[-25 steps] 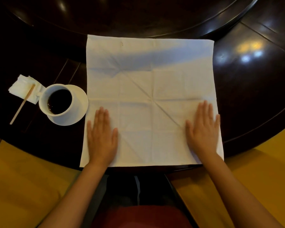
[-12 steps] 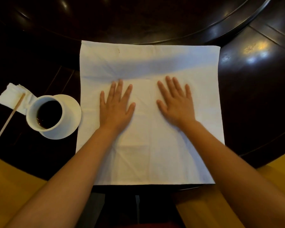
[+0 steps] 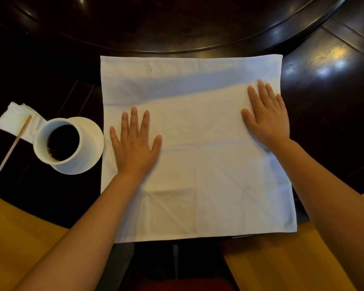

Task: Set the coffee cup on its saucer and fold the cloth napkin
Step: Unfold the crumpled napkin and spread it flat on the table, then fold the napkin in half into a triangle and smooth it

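White cloth napkin [image 3: 198, 164] lies flat and square mid-frame on the dark tabletop [image 3: 324, 133]; coffee cup [image 3: 58, 142] sits on its saucer [image 3: 90, 152] at left. Left hand [image 3: 136, 148] and right hand [image 3: 266, 120] press it, each grip released. Nearest free corners are bottom-frame. Palms have spread outward from centre.

napkin [image 3: 198, 164] ctr on surface [image 3: 324, 143] | cup [image 3: 57, 142] on saucer [image 3: 88, 152], L of napkin | stir stick [image 3: 15, 143] + tissue [image 3: 11, 120] L of cup | both hands on napkin: L hand [image 3: 135, 143], R hand [image 3: 267, 118]

White napkin [image 3: 198, 164], white cup [image 3: 59, 141], dark table [image 3: 324, 59].
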Motion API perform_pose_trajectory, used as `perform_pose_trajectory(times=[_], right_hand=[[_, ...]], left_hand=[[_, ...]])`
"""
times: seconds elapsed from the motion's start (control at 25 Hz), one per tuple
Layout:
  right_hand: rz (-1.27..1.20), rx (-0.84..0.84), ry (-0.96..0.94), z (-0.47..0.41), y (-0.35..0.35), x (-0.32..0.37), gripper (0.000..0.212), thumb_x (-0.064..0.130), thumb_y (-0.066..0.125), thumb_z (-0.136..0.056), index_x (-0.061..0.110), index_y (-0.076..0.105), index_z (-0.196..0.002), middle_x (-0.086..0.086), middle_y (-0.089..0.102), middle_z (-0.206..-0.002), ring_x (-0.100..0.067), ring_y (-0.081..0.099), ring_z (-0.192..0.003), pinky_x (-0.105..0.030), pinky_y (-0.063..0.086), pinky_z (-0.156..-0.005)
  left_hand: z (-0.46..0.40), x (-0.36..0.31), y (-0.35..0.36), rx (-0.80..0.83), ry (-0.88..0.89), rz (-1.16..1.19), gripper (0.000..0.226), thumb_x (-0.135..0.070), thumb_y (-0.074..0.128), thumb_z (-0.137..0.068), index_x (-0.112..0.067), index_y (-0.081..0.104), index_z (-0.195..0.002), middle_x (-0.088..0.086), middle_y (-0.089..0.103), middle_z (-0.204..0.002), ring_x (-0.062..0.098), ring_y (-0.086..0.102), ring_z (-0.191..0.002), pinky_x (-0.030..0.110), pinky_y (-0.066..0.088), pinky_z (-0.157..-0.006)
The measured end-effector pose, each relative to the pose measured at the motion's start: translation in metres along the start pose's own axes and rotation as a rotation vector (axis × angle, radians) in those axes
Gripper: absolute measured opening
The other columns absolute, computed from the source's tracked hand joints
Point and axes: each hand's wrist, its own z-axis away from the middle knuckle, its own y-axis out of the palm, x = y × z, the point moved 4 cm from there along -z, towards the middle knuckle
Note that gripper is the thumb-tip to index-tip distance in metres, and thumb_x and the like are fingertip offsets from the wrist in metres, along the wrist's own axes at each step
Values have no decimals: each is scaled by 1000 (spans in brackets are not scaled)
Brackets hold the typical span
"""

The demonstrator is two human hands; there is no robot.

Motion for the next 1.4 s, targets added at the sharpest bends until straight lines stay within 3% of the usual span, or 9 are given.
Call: perform_pose_trajectory(times=[0.2, 0.32, 0.44, 0.64, 0.76, 0.88, 1.0, 1.2, 1.4], right_hand=[[-162, 1, -162, 57, -15, 5, 70, 58, 31, -89, 21, 16, -147, -11, 9, -156, -25, 5, -143, -45, 10, -114], [-77, 166, -402, 135, -18, 7, 77, 66, 33, -86, 24, 14, -148, -10, 8, -156, -24, 1, -144, -44, 4, -115], [65, 315, -487, 196, -9, -1, 90, 73, 40, -79, 25, 9, -148, -7, 2, -157, -22, -5, -144, -43, -3, -114], [75, 348, -428, 225, -6, -19, 101, 42, 72, -69, 29, 10, -148, -5, 8, -157, -20, -6, -143, -47, -1, -112], [-1, 269, -414, 231, -18, -27, 84, 30, 76, -68, 27, 35, -141, -5, 28, -151, -21, 14, -142, -52, 14, -114], [-167, 56, -276, 226, -39, -39, 41, 17, 80, -67, 20, 68, -106, -1, 67, -114, -17, 58, -110, -50, 31, -106], [-372, -86, -139, 211, -55, -43, 10, 25, 69, -79, 19, 70, -87, 13, 65, -86, -4, 60, -87, -45, 37, -103], [-630, -66, -80, 165, -69, -8, 13, 24, 61, -84, 20, 67, -95, 15, 61, -91, -6, 59, -90, -29, 53, -84], [-686, -45, -289, 92, -88, 59, 26, 19, 47, -88, 8, 69, -99, -4, 66, -94, -16, 61, -89, -25, 49, -79]], left_hand=[[8, -13, -1, 10, -5, 15, 67, -54, 18, -88, -27, 5, -149, 5, 0, -158, 23, -4, -144, 56, -4, -111], [27, -51, 2, 10, 138, 66, 69, -53, 22, -85, -25, 16, -148, 7, 10, -157, 24, 6, -144, 58, -2, -109], [47, -95, 10, 19, 335, 54, 66, -50, 28, -86, -22, 26, -146, 9, 22, -155, 26, 17, -142, 56, 5, -109], [67, -126, 17, 49, 410, -28, 67, -54, 24, -87, -24, 20, -147, 7, 18, -156, 28, 12, -143, 60, 4, -107], [75, -131, 19, 74, 427, -61, 68, -55, 21, -87, -24, 18, -148, 8, 14, -157, 29, 7, -143, 64, 3, -106], [78, -136, 18, 78, 419, -71, 68, -55, 21, -87, -24, 17, -148, 8, 15, -156, 31, 8, -143, 64, 3, -106], [85, -143, 18, 95, 421, -67, 67, -54, 20, -88, -23, 15, -148, 9, 14, -156, 31, 8, -143, 64, 3, -106], [85, -143, 12, 155, 411, 58, 63, -51, 21, -89, -25, 20, -147, 5, 16, -156, 26, 9, -144, 61, 1, -108], [83, -104, -6, 180, 277, 549, 56, -55, 2, -89, -36, -2, -141, -16, 9, -151, 4, 6, -142, 30, -11, -114]])
